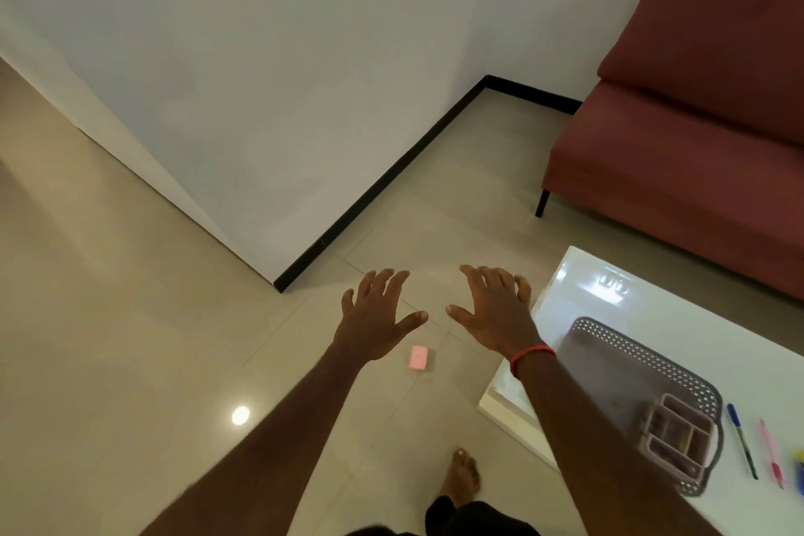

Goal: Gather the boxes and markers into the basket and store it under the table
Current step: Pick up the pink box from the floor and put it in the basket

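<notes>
Spread and empty, left hand and right hand hover, a small pink rectangular box on the floor at their 6 o'clock, the grey perforated plastic basket at 4 o'clock on the glossy white table.

White table bears basket, markers; floor, pink box.

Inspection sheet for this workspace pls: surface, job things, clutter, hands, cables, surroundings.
Surface: glossy white table, right.
Job's things: basket on table, divided box inside; blue marker, pink marker beside it on table; pink box on floor.
Clutter: blurred yellow-blue thing at frame edge.
Hands: left hand, right hand open, spread over floor, empty.
Cables: nothing seen.
Surroundings: tiled floor, white wall, red sofa.
</notes>
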